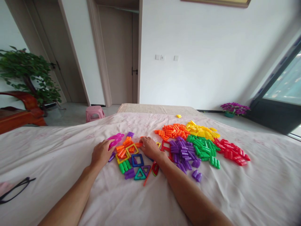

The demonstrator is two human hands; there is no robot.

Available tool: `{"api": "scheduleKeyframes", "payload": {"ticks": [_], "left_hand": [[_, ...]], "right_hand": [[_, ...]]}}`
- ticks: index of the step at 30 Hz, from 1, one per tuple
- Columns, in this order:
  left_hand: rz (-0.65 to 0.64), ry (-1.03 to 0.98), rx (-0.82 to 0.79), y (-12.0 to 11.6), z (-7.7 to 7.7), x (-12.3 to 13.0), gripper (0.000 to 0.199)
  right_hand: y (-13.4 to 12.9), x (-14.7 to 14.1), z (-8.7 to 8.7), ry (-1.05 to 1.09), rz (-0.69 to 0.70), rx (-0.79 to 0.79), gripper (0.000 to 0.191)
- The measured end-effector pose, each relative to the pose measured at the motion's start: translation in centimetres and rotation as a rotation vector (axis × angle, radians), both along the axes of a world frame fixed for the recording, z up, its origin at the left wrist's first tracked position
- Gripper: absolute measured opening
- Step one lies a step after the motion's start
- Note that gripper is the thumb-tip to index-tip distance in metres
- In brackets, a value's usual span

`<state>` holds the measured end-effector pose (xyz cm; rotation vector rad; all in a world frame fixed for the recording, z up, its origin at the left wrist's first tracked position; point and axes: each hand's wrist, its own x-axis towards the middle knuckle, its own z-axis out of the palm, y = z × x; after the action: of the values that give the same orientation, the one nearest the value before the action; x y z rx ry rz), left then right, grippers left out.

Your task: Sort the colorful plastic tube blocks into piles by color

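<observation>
We had both hands over the middle of the cloth-covered surface [265,185], among loose plastic pieces. Our left hand [102,153] held a magenta piece [117,137] in bent fingers, at the left side of a small mixed group. Our right hand [150,147] reached to the group's far right, fingers curved narrowly beside an orange piece [139,144]; we could not tell whether it gripped that piece. Between our wrists lay a blue square frame [137,160], with a teal triangle [135,179] and a purple triangle [149,169] on the side toward us, and green pieces [125,166] to their left. Right of our right hand, sorted by colour, we had a purple pile [183,150], a green pile [204,147] adjoining it, and a red pile [231,151] farther toward the surface's right edge. An orange pile [174,130] and a yellow pile [202,130] lay behind these, nearer the far edge, and a lone yellow piece [179,116] sat close to that edge. Toward the left edge, well apart from the pieces, we had dark-framed glasses [26,180]. Beyond the far edge stood a pink stool [94,110].
</observation>
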<state>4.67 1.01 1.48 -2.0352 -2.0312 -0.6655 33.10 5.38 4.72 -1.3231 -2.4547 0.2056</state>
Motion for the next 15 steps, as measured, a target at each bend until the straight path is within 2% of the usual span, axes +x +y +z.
{"api": "scheduleKeyframes", "payload": {"ticks": [5,15], "left_hand": [[-0.002,-0.005,0.002,-0.14,0.16,0.12,0.035],[-0.007,-0.016,0.005,-0.16,0.37,0.23,0.034]], "right_hand": [[-0.16,0.19,0.04,0.027,-0.031,-0.001,0.03],[-0.27,0.45,0.43,-0.034,-0.018,-0.001,0.021]]}}
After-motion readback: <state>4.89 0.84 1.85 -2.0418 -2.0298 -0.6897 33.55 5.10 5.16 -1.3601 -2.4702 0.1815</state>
